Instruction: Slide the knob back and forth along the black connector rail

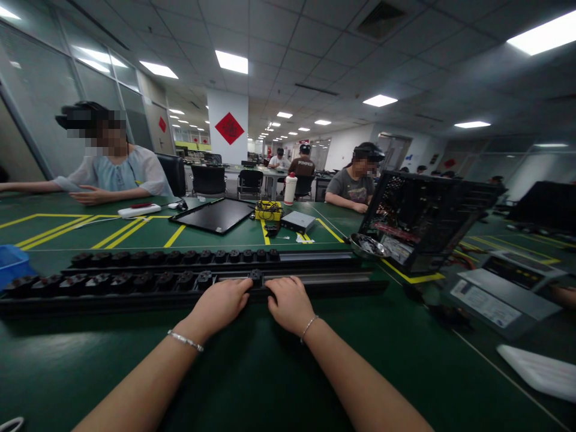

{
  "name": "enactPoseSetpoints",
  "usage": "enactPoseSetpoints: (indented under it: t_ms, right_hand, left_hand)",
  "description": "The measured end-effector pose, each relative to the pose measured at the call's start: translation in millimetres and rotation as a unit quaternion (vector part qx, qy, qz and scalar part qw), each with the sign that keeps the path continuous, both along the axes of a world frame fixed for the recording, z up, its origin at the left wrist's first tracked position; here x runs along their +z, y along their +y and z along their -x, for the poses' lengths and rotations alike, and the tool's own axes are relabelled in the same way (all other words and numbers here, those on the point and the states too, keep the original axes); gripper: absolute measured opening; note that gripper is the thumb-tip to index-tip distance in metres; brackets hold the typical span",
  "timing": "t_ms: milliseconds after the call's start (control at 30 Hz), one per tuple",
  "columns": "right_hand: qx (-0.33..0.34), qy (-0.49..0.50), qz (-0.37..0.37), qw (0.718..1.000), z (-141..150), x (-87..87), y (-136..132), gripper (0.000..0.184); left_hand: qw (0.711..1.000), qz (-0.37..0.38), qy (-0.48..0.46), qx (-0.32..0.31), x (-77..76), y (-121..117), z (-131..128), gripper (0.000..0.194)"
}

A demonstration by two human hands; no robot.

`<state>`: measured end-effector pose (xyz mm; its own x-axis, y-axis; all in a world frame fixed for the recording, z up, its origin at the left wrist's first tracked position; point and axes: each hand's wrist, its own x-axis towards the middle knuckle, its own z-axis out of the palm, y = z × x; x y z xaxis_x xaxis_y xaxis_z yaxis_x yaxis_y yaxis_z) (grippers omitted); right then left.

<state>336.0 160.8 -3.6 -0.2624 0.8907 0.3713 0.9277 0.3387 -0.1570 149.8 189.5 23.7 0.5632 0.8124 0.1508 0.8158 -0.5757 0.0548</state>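
Two long black rails lie across the green table, the near rail (315, 287) in front of me and the far rail (310, 259) behind it. Both carry rows of small black round parts (148, 281) along their left halves. My left hand (220, 305) and my right hand (288, 303) rest side by side on the near rail, fingers curled over its edge. Between the two hands sits one small black part (256, 276); whether either hand grips it is hidden. Each wrist wears a thin silver bracelet.
An open black computer case (423, 216) and a metal bowl (366, 245) stand at the right, with a grey device (504, 291) nearer. A black panel (216, 215), yellow spool and grey box lie mid-table. A blue bin (11, 264) is at left. People sit opposite.
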Motion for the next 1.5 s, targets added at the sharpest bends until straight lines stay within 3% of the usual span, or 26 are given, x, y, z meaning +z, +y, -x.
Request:
enactPoseSetpoints:
  t_ms: [700,1500]
  right_hand:
    - [0.038,-0.006,-0.009,0.999,3,-0.1,1,0.037]
    - [0.042,0.015,-0.017,0.999,2,-2.1,3,0.035]
  left_hand:
    - [0.997,-0.063,-0.038,-0.006,-15.1,1,-4,0.013]
    - [0.995,-0.073,-0.056,-0.03,-15.5,3,-3,0.017]
